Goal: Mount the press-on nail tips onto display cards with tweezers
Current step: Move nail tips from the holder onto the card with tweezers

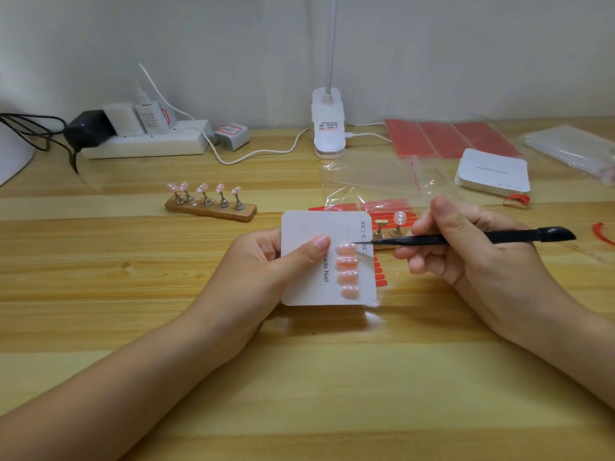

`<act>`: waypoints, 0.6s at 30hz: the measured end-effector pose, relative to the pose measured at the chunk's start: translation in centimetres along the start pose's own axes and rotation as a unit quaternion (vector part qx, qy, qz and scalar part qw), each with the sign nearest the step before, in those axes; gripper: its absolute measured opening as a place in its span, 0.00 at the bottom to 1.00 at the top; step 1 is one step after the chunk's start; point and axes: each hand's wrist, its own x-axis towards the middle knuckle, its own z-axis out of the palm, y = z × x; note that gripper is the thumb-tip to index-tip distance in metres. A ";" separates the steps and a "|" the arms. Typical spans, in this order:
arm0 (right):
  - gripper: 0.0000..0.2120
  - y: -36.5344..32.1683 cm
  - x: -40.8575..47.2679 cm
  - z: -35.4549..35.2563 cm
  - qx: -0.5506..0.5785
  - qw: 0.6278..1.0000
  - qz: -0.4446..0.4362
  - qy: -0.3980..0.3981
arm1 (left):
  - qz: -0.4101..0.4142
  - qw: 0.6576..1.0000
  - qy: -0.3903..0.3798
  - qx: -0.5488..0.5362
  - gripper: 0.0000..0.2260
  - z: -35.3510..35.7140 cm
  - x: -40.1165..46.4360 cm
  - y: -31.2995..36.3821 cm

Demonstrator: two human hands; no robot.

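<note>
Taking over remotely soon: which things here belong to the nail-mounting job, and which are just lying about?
In the job: display card in left hand; tweezers in right hand; pink nail tips on it; nail stand; spare cards; red adhesive strips.

Lying about: power strip, clip lamp, clear bags.

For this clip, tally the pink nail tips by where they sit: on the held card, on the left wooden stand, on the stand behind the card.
Nail tips on the display card, top one: 4
Nail tips on the left wooden stand, leftmost: 5
Nail tips on the stand behind the card, one visible: 1
Total: 10
</note>
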 end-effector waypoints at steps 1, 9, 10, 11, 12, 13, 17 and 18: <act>0.13 0.0 0.0 0.0 -0.003 1.000 -0.003 -0.002 | 0.001 1.000 0.001 -0.001 0.14 0.0 0.0 0.0; 0.13 -0.1 0.1 -0.6 -0.074 0.995 -0.067 -0.031 | -0.005 1.000 -0.001 0.004 0.12 0.1 0.0 0.1; 0.13 -0.2 0.1 -0.6 -0.085 0.993 -0.074 -0.035 | -0.009 1.000 -0.001 0.003 0.12 0.0 -0.1 0.1; 0.13 -0.2 0.2 -0.6 -0.095 0.991 -0.080 -0.040 | -0.011 1.000 -0.001 0.002 0.13 0.0 -0.1 0.1; 0.14 -0.4 0.2 -0.6 -0.102 0.990 -0.085 -0.045 | -0.013 1.000 -0.003 -0.001 0.13 0.0 0.0 0.1; 0.14 -0.4 0.3 -0.7 -0.106 0.989 -0.086 -0.048 | -0.014 1.000 -0.004 -0.005 0.13 0.0 -0.1 0.2; 0.13 -0.5 0.5 -0.8 -0.101 0.989 -0.088 -0.056 | -0.018 0.999 -0.010 -0.030 0.12 0.0 -0.1 0.3; 0.13 -0.5 0.4 -0.8 -0.101 0.989 -0.090 -0.058 | -0.020 0.999 -0.011 -0.032 0.12 0.0 -0.2 0.3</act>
